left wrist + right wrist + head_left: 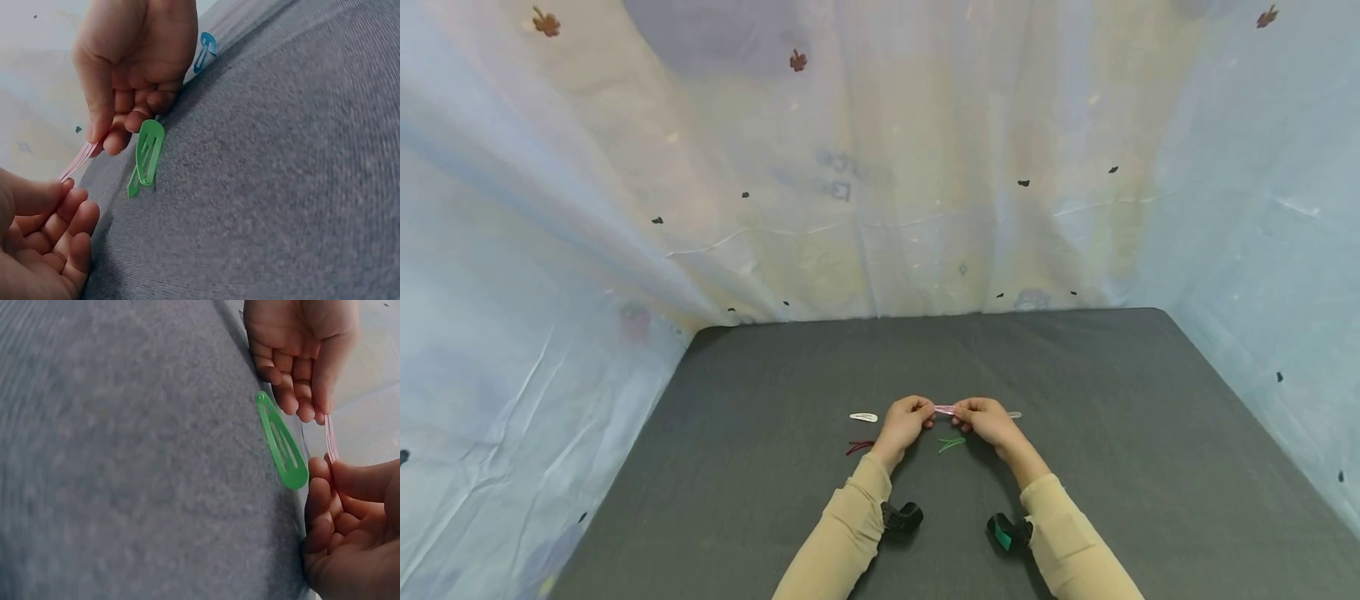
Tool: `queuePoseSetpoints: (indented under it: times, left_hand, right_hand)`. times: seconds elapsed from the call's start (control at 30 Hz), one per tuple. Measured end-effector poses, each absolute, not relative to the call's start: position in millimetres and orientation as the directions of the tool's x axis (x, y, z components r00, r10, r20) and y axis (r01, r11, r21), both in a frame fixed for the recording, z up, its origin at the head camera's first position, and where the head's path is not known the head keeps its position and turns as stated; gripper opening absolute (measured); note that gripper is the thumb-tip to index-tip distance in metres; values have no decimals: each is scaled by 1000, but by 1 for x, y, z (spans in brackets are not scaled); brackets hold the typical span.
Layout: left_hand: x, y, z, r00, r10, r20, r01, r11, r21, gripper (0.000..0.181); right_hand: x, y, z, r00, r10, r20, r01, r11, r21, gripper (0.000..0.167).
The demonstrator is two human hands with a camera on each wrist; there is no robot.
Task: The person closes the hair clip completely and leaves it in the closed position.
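Note:
A pink snap hair clip (945,409) is stretched between the two hands, above the grey cloth. My left hand (910,419) pinches one end with thumb and forefinger. The other end is pinched by my right hand (988,419) in the same way. Just below the hands lies a green snap hair clip (951,444); the left wrist view shows this green clip (150,153) with its snap arm swung apart from the frame. Both wrist views show the pink clip (331,437) edge-on, its middle visible between the fingertips.
Left of the hands lie a white hair clip (863,417) and a dark red one (860,447), partly behind the left wrist. A pale clip (1014,414) peeks out beside the right hand. A blue clip (205,51) shows in the left wrist view. Patterned curtain (925,208) surrounds the table.

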State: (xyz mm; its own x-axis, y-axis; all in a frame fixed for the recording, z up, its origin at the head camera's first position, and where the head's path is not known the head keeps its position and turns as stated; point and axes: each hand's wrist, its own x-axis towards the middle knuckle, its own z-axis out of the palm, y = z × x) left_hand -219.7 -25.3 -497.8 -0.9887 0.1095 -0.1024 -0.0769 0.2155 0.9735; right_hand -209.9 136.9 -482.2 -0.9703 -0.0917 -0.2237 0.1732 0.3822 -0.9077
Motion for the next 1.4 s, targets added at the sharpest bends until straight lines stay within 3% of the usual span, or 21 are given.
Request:
queuePoseSetpoints:
  times: [0.23, 0.43, 0.67, 0.93, 1.17, 1.4]
  left_hand:
    - [-219, -26, -497, -979, 121, -164, -141, 181, 973, 16]
    - [-220, -24, -498, -987, 58, -148, -133, 204, 970, 15]
    - [-220, -23, -501, -999, 51, -17, 5, 392, 920, 12]
    - [-219, -24, -499, -995, 58, 77, 96, 553, 827, 11]
    - [-218, -25, -500, -994, 79, 76, 108, 585, 804, 12]
    - [-217, -26, -500, -992, 90, 93, 128, 587, 799, 13]
  right_hand:
    - [-211, 138, -482, -961, -136, -239, 189, 306, -933, 24]
    - [-212, 133, -487, -973, -47, -228, 205, 288, -936, 21]
    - [-213, 130, -489, -982, -15, -186, 175, 275, -945, 17]
    - [-210, 123, -491, -988, 45, -150, 156, 354, -922, 15]
    - [-209, 119, -491, -992, 80, -95, 122, 496, -860, 16]
    - [-208, 120, -489, -993, 75, -91, 117, 543, -831, 17]
